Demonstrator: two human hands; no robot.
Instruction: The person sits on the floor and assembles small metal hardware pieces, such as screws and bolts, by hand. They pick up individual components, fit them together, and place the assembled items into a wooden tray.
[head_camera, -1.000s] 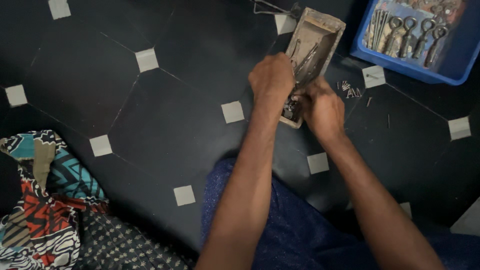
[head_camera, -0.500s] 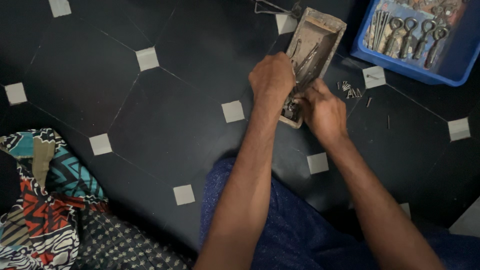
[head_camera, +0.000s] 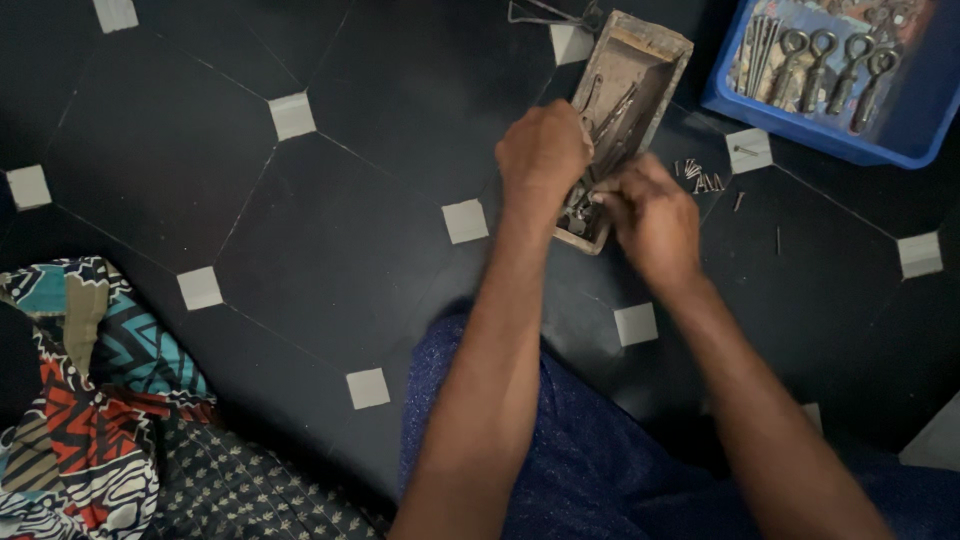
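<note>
A narrow wooden box lies on the dark floor and holds several thin metal tools and small metal bits. My left hand rests over the box's left side, with its fingers curled down among the metal pieces. What they grip is hidden. My right hand is at the box's near end. It is slightly blurred, and its fingers are bent toward the small parts there. The two hands almost touch.
A blue plastic tray with ring-handled metal tools stands at the top right. Loose nails lie scattered on the floor right of the box. A patterned cloth is heaped at the lower left. The floor is black tile with small white squares.
My right hand has shifted slightly up and right at the box's near end and is now blurred. My left hand has barely moved.
</note>
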